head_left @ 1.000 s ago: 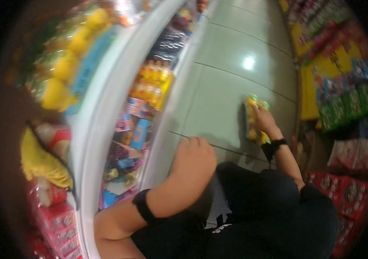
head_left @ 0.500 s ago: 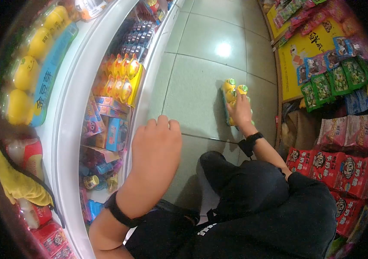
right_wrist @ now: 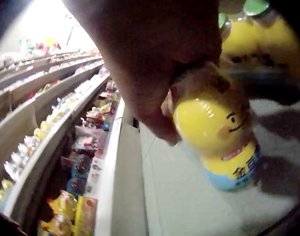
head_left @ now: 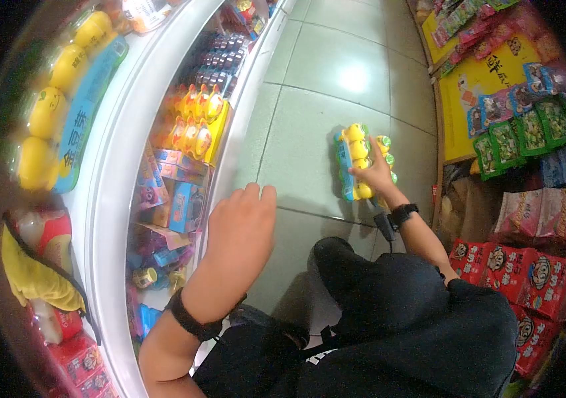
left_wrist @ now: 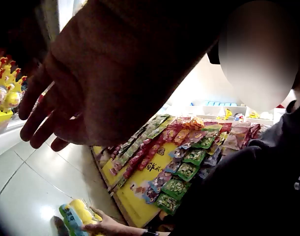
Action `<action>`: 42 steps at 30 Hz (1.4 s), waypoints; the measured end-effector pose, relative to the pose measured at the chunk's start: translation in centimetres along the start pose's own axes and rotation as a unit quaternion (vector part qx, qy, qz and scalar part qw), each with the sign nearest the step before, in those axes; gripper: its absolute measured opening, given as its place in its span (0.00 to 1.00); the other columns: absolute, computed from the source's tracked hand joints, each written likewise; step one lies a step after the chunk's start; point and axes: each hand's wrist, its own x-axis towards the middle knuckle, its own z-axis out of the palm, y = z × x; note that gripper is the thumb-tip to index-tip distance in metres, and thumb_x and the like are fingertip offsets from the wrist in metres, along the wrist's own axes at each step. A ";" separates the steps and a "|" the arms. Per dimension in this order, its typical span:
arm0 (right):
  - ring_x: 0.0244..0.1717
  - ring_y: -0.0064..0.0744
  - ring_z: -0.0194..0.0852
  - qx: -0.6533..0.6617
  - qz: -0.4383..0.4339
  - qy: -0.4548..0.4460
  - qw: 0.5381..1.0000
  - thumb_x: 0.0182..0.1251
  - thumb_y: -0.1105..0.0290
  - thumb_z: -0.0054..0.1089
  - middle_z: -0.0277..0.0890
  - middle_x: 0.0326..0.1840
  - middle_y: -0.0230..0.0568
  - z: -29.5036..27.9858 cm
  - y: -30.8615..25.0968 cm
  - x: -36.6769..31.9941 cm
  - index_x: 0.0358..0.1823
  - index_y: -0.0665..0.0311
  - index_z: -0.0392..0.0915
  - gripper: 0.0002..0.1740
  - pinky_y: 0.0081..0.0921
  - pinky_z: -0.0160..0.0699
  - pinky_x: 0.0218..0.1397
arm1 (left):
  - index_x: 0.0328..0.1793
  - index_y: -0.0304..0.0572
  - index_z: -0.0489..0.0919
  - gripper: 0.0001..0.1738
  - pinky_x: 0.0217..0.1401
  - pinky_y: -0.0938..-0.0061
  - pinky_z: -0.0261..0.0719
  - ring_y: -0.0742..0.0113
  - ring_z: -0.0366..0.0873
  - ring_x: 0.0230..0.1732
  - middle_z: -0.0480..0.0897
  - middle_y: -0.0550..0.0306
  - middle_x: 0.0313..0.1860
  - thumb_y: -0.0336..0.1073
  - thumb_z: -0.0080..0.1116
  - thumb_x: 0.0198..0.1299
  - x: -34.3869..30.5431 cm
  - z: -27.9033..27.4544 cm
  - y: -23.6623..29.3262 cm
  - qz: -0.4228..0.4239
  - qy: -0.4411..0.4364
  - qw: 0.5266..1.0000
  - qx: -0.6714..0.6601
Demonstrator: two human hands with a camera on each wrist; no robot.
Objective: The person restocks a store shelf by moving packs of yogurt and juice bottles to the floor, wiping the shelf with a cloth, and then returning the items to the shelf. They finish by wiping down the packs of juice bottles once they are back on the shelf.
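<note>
My right hand [head_left: 379, 176] grips a pack of yellow round bottles [head_left: 360, 147] low over the tiled floor in the head view. The bottles have green caps, and a blue label band runs along the pack's left side. In the right wrist view the thumb lies along a yellow bottle [right_wrist: 209, 125] with a smiling face, while more green-capped bottles [right_wrist: 255, 37] show at upper right. My left hand [head_left: 240, 225] hangs free beside the left shelf, back upward. Its loosely bent fingers [left_wrist: 39, 135] hold nothing in the left wrist view.
A white shelf [head_left: 107, 265] runs along my left, with chicken-shaped toys [head_left: 193, 119] on its lower level. Another yellow pack [head_left: 51, 106] stands on top near a yellow cloth [head_left: 37, 268]. Green snack packets [head_left: 531, 129] and red bags [head_left: 531, 268] line the right side.
The yellow bottle pack has tilted in my right hand, bringing its blue label and bottle sides into view. My left hand has barely moved; the head view was blurred and angled differently at first.
</note>
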 end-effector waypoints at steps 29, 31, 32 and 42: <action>0.48 0.45 0.84 -0.010 -0.572 -0.329 0.751 0.49 0.72 0.73 0.83 0.51 0.41 -2.4 -27.1 -7.3 0.68 0.50 0.71 0.40 0.36 0.84 0.45 | 0.48 0.44 0.77 0.21 0.38 0.66 0.78 0.58 0.80 0.37 0.77 0.56 0.34 0.45 0.68 0.50 -4.1 -10.9 4.1 -0.029 0.098 0.981 0.165; 0.51 0.42 0.84 0.008 -0.575 -0.329 0.749 0.48 0.73 0.73 0.82 0.53 0.40 -2.0 -27.3 -7.3 0.65 0.51 0.72 0.38 0.35 0.85 0.46 | 0.43 0.46 0.76 0.16 0.31 0.72 0.72 0.66 0.75 0.31 0.72 0.62 0.30 0.40 0.63 0.49 -3.7 -10.2 4.7 -0.046 0.114 0.927 0.353; 0.51 0.42 0.84 0.013 -0.582 -0.331 0.743 0.48 0.73 0.73 0.82 0.53 0.40 -1.9 -27.4 -7.4 0.65 0.51 0.72 0.38 0.35 0.85 0.46 | 0.43 0.45 0.77 0.13 0.28 0.76 0.68 0.70 0.72 0.30 0.70 0.64 0.28 0.37 0.59 0.51 -3.9 -10.6 4.7 -0.043 0.091 0.934 0.342; 0.69 0.57 0.69 0.194 -0.619 0.003 0.761 0.43 0.78 0.74 0.69 0.70 0.53 -1.7 -26.9 -6.4 0.61 0.55 0.71 0.39 0.53 0.68 0.70 | 0.53 0.32 0.80 0.33 0.34 0.62 0.79 0.50 0.80 0.33 0.79 0.47 0.34 0.34 0.79 0.38 -5.6 -22.3 1.8 -0.051 0.234 0.910 0.339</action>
